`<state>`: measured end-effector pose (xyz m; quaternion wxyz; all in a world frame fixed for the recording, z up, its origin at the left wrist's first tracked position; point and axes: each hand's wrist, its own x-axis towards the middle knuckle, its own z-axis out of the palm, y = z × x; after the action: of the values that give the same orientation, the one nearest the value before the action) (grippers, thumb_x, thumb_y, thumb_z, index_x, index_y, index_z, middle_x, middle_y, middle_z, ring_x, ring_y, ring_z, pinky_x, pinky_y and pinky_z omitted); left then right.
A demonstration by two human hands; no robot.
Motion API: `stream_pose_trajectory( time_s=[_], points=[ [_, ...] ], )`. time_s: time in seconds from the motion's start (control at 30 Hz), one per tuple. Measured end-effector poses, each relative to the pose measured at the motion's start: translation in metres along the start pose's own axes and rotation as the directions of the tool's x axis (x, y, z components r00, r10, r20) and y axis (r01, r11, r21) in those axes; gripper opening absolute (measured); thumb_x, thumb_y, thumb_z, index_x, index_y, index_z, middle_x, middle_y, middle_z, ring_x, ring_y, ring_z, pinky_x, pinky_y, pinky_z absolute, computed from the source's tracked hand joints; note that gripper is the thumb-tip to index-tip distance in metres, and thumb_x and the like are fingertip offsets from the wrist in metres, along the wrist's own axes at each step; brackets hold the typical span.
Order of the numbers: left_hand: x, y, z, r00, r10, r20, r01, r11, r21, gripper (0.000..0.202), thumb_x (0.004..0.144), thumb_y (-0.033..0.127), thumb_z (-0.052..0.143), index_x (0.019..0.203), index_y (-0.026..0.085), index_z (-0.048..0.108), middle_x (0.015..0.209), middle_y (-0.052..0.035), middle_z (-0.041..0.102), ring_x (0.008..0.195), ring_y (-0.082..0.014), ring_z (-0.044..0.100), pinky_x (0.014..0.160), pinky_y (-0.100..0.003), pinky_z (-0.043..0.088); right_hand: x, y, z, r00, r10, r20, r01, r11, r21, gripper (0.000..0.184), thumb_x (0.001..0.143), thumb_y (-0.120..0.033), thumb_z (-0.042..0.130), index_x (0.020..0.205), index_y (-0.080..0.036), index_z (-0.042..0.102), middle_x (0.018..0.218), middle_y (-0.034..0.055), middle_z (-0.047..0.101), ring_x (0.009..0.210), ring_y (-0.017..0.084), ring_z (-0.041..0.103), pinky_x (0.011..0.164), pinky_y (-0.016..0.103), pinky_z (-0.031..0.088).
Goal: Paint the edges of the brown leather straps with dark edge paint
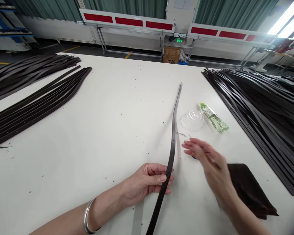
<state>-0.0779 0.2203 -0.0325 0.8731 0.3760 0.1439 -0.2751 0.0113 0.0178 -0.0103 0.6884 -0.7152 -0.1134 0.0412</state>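
My left hand (149, 181) is closed on a long dark strap (172, 148), thumb on top and fingers beneath. The strap has small holes and rises away from me, its far end narrowing. To the right, my right hand (208, 160) is over the table, slightly blurred, fingers stretched out and nothing seen in them. Partly hidden below its fingers is a small black object (194, 157) I cannot make out. Beyond the fingertips lie a thin metal piece (181, 134), a clear plastic dome (193, 120) and a green, soft-looking packet or tube (214, 117).
A folded dark brown cloth (250, 189) lies by my right wrist. Bundles of dark straps cover the right side (254, 130) and the left side (39, 104) of the white table (107, 120). Small dark scraps are scattered across it.
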Motion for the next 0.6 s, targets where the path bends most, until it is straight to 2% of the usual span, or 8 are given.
stream_pose_trajectory(
  time_s=[0.07, 0.13, 0.2, 0.27, 0.37, 0.6],
  points=[
    [0.0, 0.001, 0.002, 1.0, -0.001, -0.014, 0.001, 1.0, -0.001, 0.022, 0.076, 0.019, 0.079, 0.097, 0.014, 0.074, 0.088, -0.0061, 0.068, 0.078, -0.0134, 0.061, 0.078, -0.032, 0.058, 0.002, 0.0, -0.019, 0.998, -0.04, -0.058, 0.036, 0.997, -0.066, 0.034, 0.097, -0.043, 0.054, 0.119, -0.018, 0.063, 0.111, 0.011, 0.068, 0.095, 0.025, 0.068, 0.079, 0.043, 0.059],
    [0.0, 0.002, 0.003, 1.0, -0.003, -0.03, 0.003, 1.0, 0.009, 0.022, 0.075, 0.018, 0.079, 0.096, 0.015, 0.074, 0.089, -0.0057, 0.067, 0.078, -0.0134, 0.061, 0.077, -0.032, 0.059, 0.008, 0.001, -0.038, 0.992, -0.105, -0.075, 0.083, 0.964, -0.251, 0.033, 0.099, -0.043, 0.05, 0.114, -0.019, 0.066, 0.102, 0.0095, 0.07, 0.083, 0.022, 0.069, 0.07, 0.038, 0.058],
    [0.001, 0.003, 0.004, 0.999, -0.002, -0.049, 0.004, 1.0, 0.024, 0.021, 0.076, 0.019, 0.079, 0.096, 0.016, 0.074, 0.09, -0.005, 0.067, 0.079, -0.0135, 0.06, 0.076, -0.031, 0.059, 0.015, 0.003, -0.052, 0.974, -0.226, -0.016, 0.191, 0.859, -0.475, 0.032, 0.101, -0.041, 0.047, 0.099, -0.019, 0.07, 0.087, 0.0063, 0.07, 0.075, 0.019, 0.065, 0.065, 0.033, 0.054],
    [0.002, 0.004, 0.003, 0.998, -0.003, -0.065, 0.006, 0.999, 0.05, 0.02, 0.078, 0.02, 0.078, 0.097, 0.017, 0.075, 0.09, -0.005, 0.067, 0.081, -0.0145, 0.06, 0.076, -0.031, 0.058, 0.022, 0.007, -0.059, 0.943, -0.321, 0.085, 0.303, 0.727, -0.616, 0.035, 0.103, -0.036, 0.042, 0.084, -0.02, 0.066, 0.076, 0.0038, 0.065, 0.074, 0.018, 0.061, 0.066, 0.032, 0.05],
    [0.004, 0.005, 0.0, 0.997, -0.014, -0.082, 0.021, 0.996, 0.083, 0.019, 0.079, 0.022, 0.077, 0.097, 0.019, 0.075, 0.09, -0.0049, 0.068, 0.083, -0.0154, 0.06, 0.076, -0.029, 0.058, 0.029, 0.016, -0.058, 0.909, -0.377, 0.18, 0.391, 0.616, -0.684, 0.036, 0.104, -0.031, 0.039, 0.077, -0.02, 0.06, 0.071, 0.0025, 0.061, 0.074, 0.018, 0.056, 0.07, 0.032, 0.046],
    [0.004, 0.006, 0.002, 0.993, -0.032, -0.11, 0.04, 0.996, 0.076, 0.02, 0.076, 0.025, 0.079, 0.095, 0.02, 0.077, 0.089, -0.0052, 0.071, 0.079, -0.0155, 0.06, 0.074, -0.029, 0.058, 0.03, 0.028, -0.052, 0.877, -0.402, 0.264, 0.461, 0.548, -0.698, 0.034, 0.104, -0.026, 0.038, 0.077, -0.019, 0.057, 0.072, 0.0029, 0.059, 0.077, 0.019, 0.051, 0.071, 0.032, 0.042]
  ],
)
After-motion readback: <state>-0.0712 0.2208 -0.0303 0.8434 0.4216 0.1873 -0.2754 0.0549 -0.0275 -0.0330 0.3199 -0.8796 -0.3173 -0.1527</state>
